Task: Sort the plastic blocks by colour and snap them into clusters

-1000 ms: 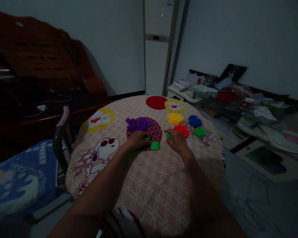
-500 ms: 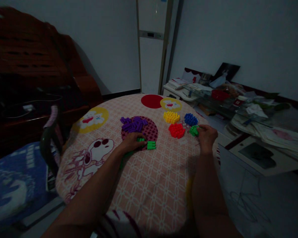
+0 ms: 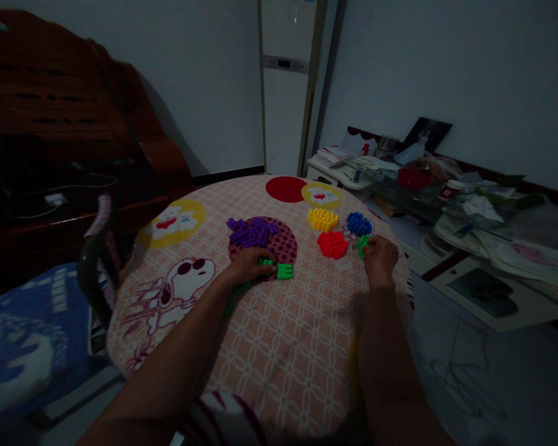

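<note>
A round table [image 3: 279, 347] with a pink cartoon cloth carries piles of plastic bricks: purple [image 3: 252, 231], yellow [image 3: 322, 218], blue [image 3: 358, 223], red [image 3: 332, 244] and green [image 3: 363, 243]. My left hand [image 3: 248, 265] lies curled over a green brick assembly [image 3: 283, 271] at the near edge of the purple pile. My right hand [image 3: 380, 257] rests on the green pile with its fingers closed on a green brick; most of that pile is hidden under it.
A dark wooden bench [image 3: 74, 142] stands at the left, with a chair back [image 3: 97, 248] and blue cushion [image 3: 23, 334] beside the table. At the right a low cabinet [image 3: 428, 186] is heaped with papers and clutter. A white door [image 3: 286, 87] is behind.
My right hand went from the middle of the table, by the red pile, out to the green pile at the right. My left hand stayed on the green assembly.
</note>
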{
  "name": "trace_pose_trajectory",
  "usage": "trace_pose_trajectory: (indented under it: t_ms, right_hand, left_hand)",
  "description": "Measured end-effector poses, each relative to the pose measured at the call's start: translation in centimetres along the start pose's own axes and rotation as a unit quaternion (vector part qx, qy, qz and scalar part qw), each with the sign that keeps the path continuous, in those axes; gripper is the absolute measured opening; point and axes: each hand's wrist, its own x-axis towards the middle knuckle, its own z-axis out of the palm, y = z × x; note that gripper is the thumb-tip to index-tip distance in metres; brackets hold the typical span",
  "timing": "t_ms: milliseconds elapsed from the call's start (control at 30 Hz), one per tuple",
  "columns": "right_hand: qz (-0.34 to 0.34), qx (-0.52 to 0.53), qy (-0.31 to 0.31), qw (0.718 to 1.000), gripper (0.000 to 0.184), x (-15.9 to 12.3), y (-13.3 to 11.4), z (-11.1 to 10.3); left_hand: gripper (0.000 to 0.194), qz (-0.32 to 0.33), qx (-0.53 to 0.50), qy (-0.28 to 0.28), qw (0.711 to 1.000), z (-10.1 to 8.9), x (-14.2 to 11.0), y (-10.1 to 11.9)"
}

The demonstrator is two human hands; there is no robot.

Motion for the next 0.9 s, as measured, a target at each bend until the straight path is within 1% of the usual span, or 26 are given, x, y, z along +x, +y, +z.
trace_pose_trajectory:
  t_ms: [100, 233, 300, 333, 367, 400, 433, 467, 533, 567, 600, 667, 700, 733, 767, 833, 900]
  right_hand:
    - [-0.006, 0.004, 0.011, 1.000, 0.018, -0.1, 0.1, 0.0]
    - [0.013, 0.024, 0.022, 0.999, 0.013, 0.1, 0.0, -0.8]
    - [0.020, 0.067, 0.054, 0.996, 0.013, 0.0, -1.0, -1.4]
    - [0.018, 0.103, 0.069, 0.992, 0.016, -0.2, -1.8, -1.6]
    - [0.007, 0.150, 0.072, 0.986, 0.019, -0.6, -2.9, -1.7]
    - [-0.012, 0.206, 0.056, 0.977, 0.022, -1.0, -4.1, -1.6]
    - [-0.034, 0.268, 0.021, 0.963, 0.025, -1.6, -5.4, -1.5]
    - [-0.060, 0.330, -0.036, 0.941, 0.028, -2.3, -6.7, -1.1]
    - [-0.089, 0.434, -0.164, 0.881, 0.030, -3.8, -9.2, -0.4]
    - [-0.097, 0.470, -0.215, 0.850, 0.029, -4.6, -10.2, 0.0]
    - [-0.105, 0.497, -0.254, 0.823, 0.026, -5.3, -11.0, 0.2]
    - [-0.131, 0.532, -0.297, 0.782, 0.024, -6.4, -12.1, 0.5]
    - [-0.147, 0.541, -0.307, 0.769, 0.029, -6.8, -12.5, 0.5]
    - [-0.166, 0.541, -0.312, 0.763, 0.034, -7.1, -12.7, 0.4]
    - [-0.188, 0.533, -0.314, 0.763, 0.039, -7.4, -12.9, 0.4]
    - [-0.231, 0.501, -0.299, 0.779, 0.040, -7.8, -13.3, 0.4]
    - [-0.260, 0.478, -0.273, 0.794, 0.035, -7.9, -13.4, 0.6]
  left_hand:
    - [0.037, 0.008, -0.026, -0.012, 1.000, -0.2, -0.1, -0.2]
    - [0.048, -0.012, -0.114, -0.030, 0.993, -0.5, -0.5, 0.4]
    - [0.052, -0.011, -0.159, -0.026, 0.987, -0.6, -0.7, 0.9]
    - [0.053, -0.004, -0.175, -0.020, 0.984, -0.7, -0.8, 1.2]
    - [0.053, 0.004, -0.186, -0.012, 0.982, -0.7, -0.8, 1.4]
    - [0.054, 0.010, -0.195, -0.002, 0.981, -0.6, -0.9, 1.6]
    - [0.056, 0.011, -0.205, 0.010, 0.979, -0.5, -0.8, 1.8]
    - [0.059, 0.010, -0.219, 0.021, 0.975, -0.4, -0.8, 2.0]
    - [0.069, 0.003, -0.252, 0.036, 0.967, 0.0, -0.6, 2.1]
    - [0.072, 0.000, -0.269, 0.039, 0.962, 0.2, -0.6, 2.2]
    - [0.073, -0.002, -0.285, 0.042, 0.958, 0.4, -0.5, 2.2]
    - [0.069, -0.005, -0.310, 0.048, 0.949, 0.7, -0.3, 2.3]
    - [0.066, -0.008, -0.320, 0.053, 0.946, 0.8, -0.2, 2.3]
    - [0.062, -0.011, -0.329, 0.061, 0.942, 0.8, -0.2, 2.3]
    - [0.060, -0.014, -0.335, 0.069, 0.939, 0.8, -0.2, 2.4]
    - [0.058, -0.031, -0.352, 0.070, 0.933, 0.8, -0.3, 2.5]
    - [0.057, -0.058, -0.383, 0.046, 0.921, 0.7, -0.5, 2.7]
